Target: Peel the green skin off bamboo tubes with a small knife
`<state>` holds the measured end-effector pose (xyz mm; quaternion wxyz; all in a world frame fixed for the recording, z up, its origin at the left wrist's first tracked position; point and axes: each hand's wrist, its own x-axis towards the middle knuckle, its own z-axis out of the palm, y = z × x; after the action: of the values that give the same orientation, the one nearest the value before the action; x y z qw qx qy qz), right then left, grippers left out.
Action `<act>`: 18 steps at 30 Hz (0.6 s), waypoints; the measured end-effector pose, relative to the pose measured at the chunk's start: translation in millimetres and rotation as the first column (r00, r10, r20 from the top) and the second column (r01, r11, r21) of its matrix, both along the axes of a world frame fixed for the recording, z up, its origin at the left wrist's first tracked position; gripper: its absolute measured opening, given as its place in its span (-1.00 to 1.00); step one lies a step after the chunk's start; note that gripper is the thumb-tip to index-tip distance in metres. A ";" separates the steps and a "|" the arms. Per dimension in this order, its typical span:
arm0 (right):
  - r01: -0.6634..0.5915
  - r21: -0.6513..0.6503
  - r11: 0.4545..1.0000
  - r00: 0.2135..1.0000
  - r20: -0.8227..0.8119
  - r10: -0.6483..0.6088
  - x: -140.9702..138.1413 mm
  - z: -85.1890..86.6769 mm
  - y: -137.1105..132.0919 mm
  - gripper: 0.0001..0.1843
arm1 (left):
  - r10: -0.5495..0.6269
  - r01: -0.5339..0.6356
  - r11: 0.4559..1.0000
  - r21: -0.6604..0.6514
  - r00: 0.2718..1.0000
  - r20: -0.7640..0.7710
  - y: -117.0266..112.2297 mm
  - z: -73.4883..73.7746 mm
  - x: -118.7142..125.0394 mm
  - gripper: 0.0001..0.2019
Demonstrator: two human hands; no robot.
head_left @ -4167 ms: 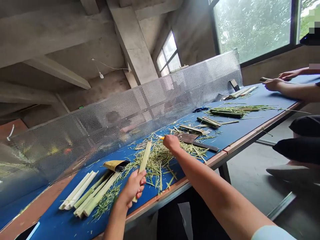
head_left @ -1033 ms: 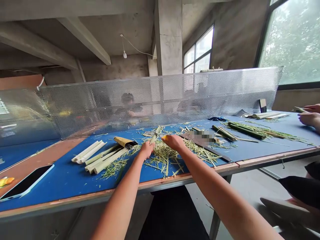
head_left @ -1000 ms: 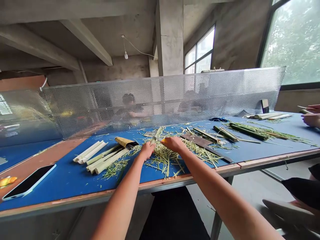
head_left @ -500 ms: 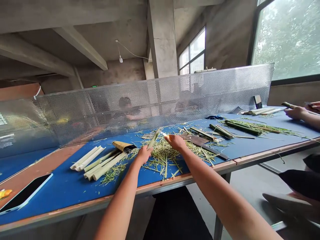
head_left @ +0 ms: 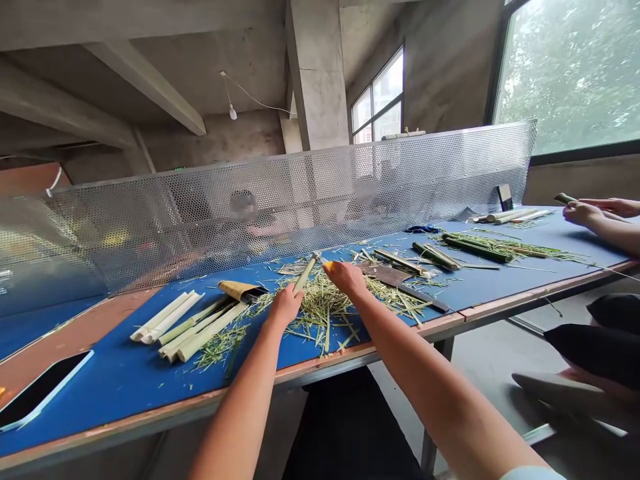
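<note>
My left hand [head_left: 286, 305] is closed around the lower part of a pale green bamboo piece [head_left: 305, 275], which slants up and away to the right. Close to its far end is my right hand [head_left: 347, 277], closed on a small yellow-handled knife [head_left: 327, 265]. Most of the knife is covered by the fingers, and its tip is by the bamboo's upper end; whether it touches cannot be made out. Below both hands spreads a heap of bamboo shavings [head_left: 327, 303]. Pale split bamboo pieces [head_left: 210, 331] lie left of my left hand, beside a cut bamboo tube [head_left: 243, 291].
A phone [head_left: 43, 390] lies at the table's left. Green bamboo pieces [head_left: 477, 248] and a long dark flat blade [head_left: 423, 297] lie to the right. A perforated metal screen [head_left: 310, 193] runs along the back. Another person's hands [head_left: 587, 212] hold bamboo at far right.
The view has shifted slightly, moving the scene left in the picture. Both my hands keep their grips, with small movement at the bamboo's far end. The other person's hands have moved closer together.
</note>
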<state>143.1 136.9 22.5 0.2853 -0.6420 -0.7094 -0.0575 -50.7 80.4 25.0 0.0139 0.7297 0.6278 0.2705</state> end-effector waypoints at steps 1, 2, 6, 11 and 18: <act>-0.038 0.007 0.999 0.999 0.026 0.038 -1.5 -0.4 -2.4 -0.31 | 0.005 -0.005 1.000 0.000 1.000 -0.012 -2.2 0.3 -2.4 -0.75; -0.092 0.008 0.996 0.994 0.058 0.091 -3.3 -1.0 -4.9 -0.32 | 0.012 -0.012 1.000 -0.004 1.000 -0.027 -4.5 0.6 -5.2 -0.74; -0.289 0.003 0.957 0.947 0.146 0.285 -7.5 -3.3 -10.9 -0.37 | 0.056 -0.057 0.998 -0.016 0.996 -0.074 -12.1 2.3 -12.6 -0.73; 0.052 -0.163 0.985 0.994 -0.084 -0.067 13.4 -1.9 -1.7 -0.27 | 0.056 -0.058 0.998 -0.021 0.995 -0.087 -14.6 4.7 -9.8 -0.73; 0.018 -0.056 0.998 0.990 -0.142 -0.025 13.6 -4.6 0.8 -0.30 | 0.080 -0.081 0.997 -0.007 0.995 -0.061 -11.6 3.1 -14.3 -0.74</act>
<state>156.7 137.6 17.9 0.3171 -0.6595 -0.6815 0.0049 -65.0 68.9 28.1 -0.0127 0.7116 0.6581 0.2458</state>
